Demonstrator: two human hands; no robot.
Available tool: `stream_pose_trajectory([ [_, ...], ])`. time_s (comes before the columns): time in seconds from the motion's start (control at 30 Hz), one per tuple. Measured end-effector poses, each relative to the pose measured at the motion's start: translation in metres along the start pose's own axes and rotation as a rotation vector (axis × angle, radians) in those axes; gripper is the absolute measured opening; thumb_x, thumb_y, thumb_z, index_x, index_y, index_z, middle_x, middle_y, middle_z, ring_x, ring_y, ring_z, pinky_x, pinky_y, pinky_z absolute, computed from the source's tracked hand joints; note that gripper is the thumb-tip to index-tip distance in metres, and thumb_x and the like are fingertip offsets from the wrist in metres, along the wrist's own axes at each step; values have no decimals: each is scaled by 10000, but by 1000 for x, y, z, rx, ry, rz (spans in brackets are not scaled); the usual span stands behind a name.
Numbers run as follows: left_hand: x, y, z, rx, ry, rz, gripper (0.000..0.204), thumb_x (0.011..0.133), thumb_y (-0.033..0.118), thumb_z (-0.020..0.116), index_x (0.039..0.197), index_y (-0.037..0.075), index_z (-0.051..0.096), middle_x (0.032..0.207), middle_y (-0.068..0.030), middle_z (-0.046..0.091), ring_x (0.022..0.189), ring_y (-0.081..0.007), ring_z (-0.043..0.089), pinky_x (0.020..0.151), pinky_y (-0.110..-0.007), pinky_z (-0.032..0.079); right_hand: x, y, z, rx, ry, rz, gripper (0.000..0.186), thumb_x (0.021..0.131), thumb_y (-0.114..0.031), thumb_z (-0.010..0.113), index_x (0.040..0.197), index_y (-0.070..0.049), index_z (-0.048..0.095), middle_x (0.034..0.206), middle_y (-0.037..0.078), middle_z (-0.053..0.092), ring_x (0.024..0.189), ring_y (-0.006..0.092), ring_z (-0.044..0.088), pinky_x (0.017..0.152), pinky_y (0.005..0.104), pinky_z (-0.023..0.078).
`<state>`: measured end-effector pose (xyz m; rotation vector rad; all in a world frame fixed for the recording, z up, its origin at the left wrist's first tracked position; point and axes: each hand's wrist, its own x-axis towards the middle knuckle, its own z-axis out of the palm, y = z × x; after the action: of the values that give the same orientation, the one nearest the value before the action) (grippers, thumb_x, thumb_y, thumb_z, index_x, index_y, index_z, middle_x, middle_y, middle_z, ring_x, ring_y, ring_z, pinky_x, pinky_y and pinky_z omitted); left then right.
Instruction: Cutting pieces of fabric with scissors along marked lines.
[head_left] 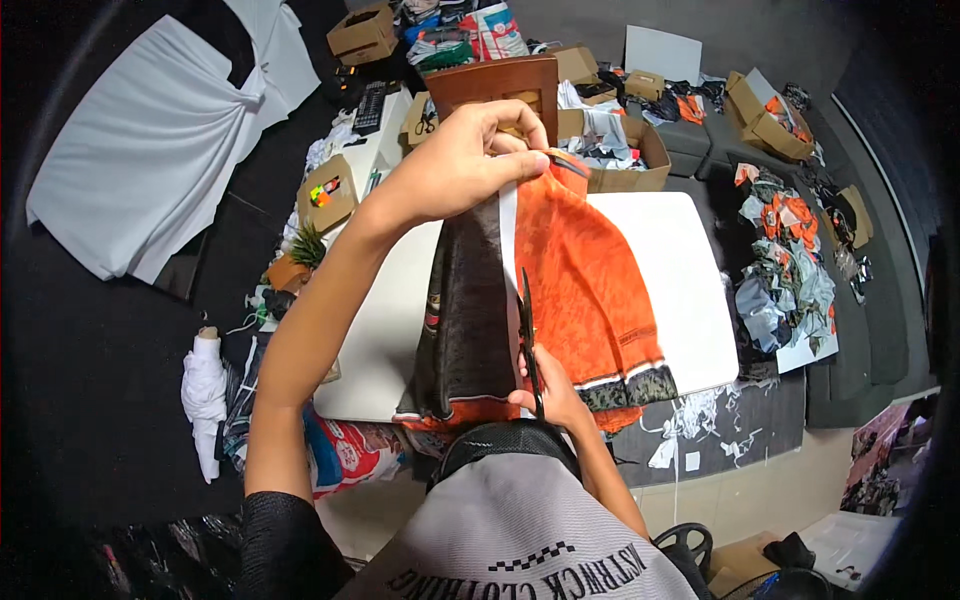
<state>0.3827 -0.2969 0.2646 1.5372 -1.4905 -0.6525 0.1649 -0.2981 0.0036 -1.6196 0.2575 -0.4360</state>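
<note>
The left hand (pixel 470 160) reaches to the far edge of the white table (pixel 690 290) and its fingers are closed in a pinch on the top end of an orange and black garment (pixel 590 290), lifting it so that the cloth hangs stretched toward the person; I think this tension is there to make the cloth easy to cut. The garment lies over the middle of the table, its dark half to the left and its orange patterned half to the right, with a gap between them where the white table shows. The right hand (pixel 555 390) is near the body at the near edge of the table, fingers curled through the handles of black scissors (pixel 527 345), whose blades point away along this gap; how wide the blades stand I cannot tell. Far behind the table an open cardboard box (pixel 625 150) holds pale folded cloth, and another box (pixel 765 120) at the far right holds orange and grey pieces. A small box (pixel 328 192) to the left contains some bright coloured small things. On the right, loose fabric scraps (pixel 790 270) lie in a heap on a dark surface
</note>
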Motion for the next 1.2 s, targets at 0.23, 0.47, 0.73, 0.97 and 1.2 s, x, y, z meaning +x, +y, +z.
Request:
stream_pose_trajectory([
  [0.23, -19, 8, -10, 27, -3, 25, 68, 859, 76, 613, 913, 42, 590, 749, -12, 615, 588, -27, 487, 549, -130, 366, -3, -9, 20, 96, -52, -57, 626, 673, -514, 799, 949, -48, 485, 817, 43, 495, 710, 180, 462, 662, 288, 389],
  [0.47, -43, 21, -17, 34, 61, 28, 74, 854, 76, 620, 912, 36, 597, 758, -16, 616, 600, -29, 504, 555, -128, 391, -15, -24, 29, 83, -88, -97, 646, 662, -537, 802, 930, -45, 480, 811, 36, 491, 701, 180, 461, 664, 288, 389],
  [0.73, -62, 13, -19, 19, 159, 150, 76, 867, 91, 621, 924, 48, 594, 771, -24, 611, 579, -32, 503, 530, -140, 407, -30, -40, 27, 155, -178, -47, 682, 635, -582, 803, 894, -48, 468, 804, 31, 480, 701, 175, 442, 668, 280, 383],
  [0.97, -65, 14, -15, -101, 125, 146, 87, 880, 109, 618, 943, 59, 586, 771, -26, 617, 588, -37, 512, 532, -139, 405, -39, -43, 20, 135, -232, -49, 697, 620, -596, 804, 890, -49, 467, 798, 26, 471, 704, 175, 427, 669, 275, 376],
  [1.2, -70, 15, -17, -88, 115, 74, 104, 886, 123, 619, 957, 63, 572, 772, -25, 626, 596, -39, 514, 541, -138, 400, -43, -37, 16, 186, -220, -62, 694, 616, -592, 808, 893, -52, 470, 795, 23, 467, 703, 172, 419, 658, 275, 365],
])
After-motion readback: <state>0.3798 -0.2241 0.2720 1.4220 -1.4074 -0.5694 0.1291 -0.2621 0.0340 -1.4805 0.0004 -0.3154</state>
